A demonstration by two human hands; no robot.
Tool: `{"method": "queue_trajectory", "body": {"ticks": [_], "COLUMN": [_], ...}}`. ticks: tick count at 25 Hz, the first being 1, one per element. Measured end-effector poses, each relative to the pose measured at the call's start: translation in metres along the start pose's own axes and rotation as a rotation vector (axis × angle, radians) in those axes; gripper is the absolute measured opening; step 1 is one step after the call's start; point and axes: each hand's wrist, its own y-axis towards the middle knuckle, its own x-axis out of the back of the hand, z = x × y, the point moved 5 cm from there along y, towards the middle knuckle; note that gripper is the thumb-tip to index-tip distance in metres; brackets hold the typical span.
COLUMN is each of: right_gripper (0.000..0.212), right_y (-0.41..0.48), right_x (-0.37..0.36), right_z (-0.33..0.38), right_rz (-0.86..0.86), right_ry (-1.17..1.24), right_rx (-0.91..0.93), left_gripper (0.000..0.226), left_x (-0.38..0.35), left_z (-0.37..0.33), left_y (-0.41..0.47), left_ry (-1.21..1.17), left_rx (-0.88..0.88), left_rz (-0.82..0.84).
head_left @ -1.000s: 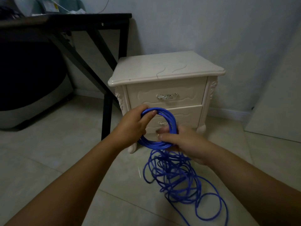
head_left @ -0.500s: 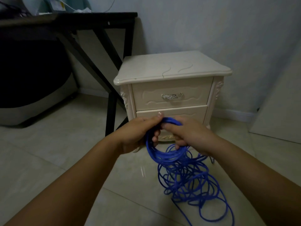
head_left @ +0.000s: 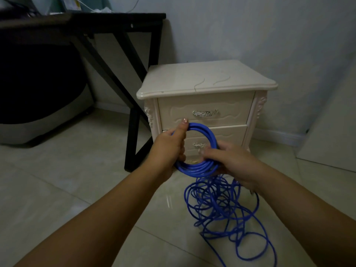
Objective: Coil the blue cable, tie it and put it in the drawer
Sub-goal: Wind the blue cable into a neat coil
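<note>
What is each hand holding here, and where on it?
Both hold the coiled cable: left hand grips its left side, right hand its lower right.

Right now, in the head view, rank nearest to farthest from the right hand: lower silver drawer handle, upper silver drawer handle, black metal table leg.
1. Lower silver drawer handle, just left of the right hand.
2. Upper silver drawer handle, higher up.
3. Black metal table leg, far left.

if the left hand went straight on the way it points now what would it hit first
Most likely the front of the nightstand, near its top drawer. The left hand, holding the blue cable, points at it, though the gap between them is unclear.
</note>
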Motion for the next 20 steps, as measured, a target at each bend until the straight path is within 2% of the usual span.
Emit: {"method": "queue_trajectory", "body": {"ticks": [3, 5, 8, 10, 13, 15, 17, 19, 20], "right_gripper": [0.037, 0.037, 0.031, 0.026, 0.013, 0.013, 0.012, 0.01, 0.01], "right_y": [-0.006, -0.009, -0.008, -0.005, -0.003, -0.002, -0.003, -0.004, -0.003], "right_x": [0.006, 0.005, 0.004, 0.008, 0.005, -0.001, -0.001, 0.007, 0.011], "right_z": [0.015, 0.02, 0.016, 0.012, 0.015, 0.014, 0.018, 0.021, 0.021], "right_rz": [-0.285, -0.351, -0.304, -0.263, -0.157, -0.129, -0.171, -0.181, -0.134], "right_ry": [-0.182, -0.102, 0.224, 0.1, -0.409, -0.604, -0.61, -0.437, -0.33], "right_rx": [0.13, 0.169, 0.13, 0.096, 0.073, 0.054, 0.083, 0.131, 0.116], "left_gripper": [0.041, 0.045, 0.044, 0.042, 0.035, 0.028, 0.027, 0.031, 0.034], "left_x": [-0.005, -0.01, -0.013, -0.011, -0.013, -0.02, -0.023, -0.022, -0.021], "left_z": [0.0, -0.001, -0.003, -0.002, 0.002, 0.002, 0.001, 0.0, -0.001], "left_y": [0.0, -0.002, -0.007, -0.009, -0.013, -0.015, -0.013, -0.008, -0.004], "left_ry": [-0.108, -0.094, -0.03, 0.091, 0.416, 0.552, 0.558, 0.462, 0.406], "left_rx": [-0.011, -0.026, -0.024, -0.009, -0.059, -0.106, -0.135, -0.148, -0.145], "left_rz": [-0.011, 0.028, 0.143, 0.233, 0.362, 0.401, 0.365, 0.279, 0.228]}}
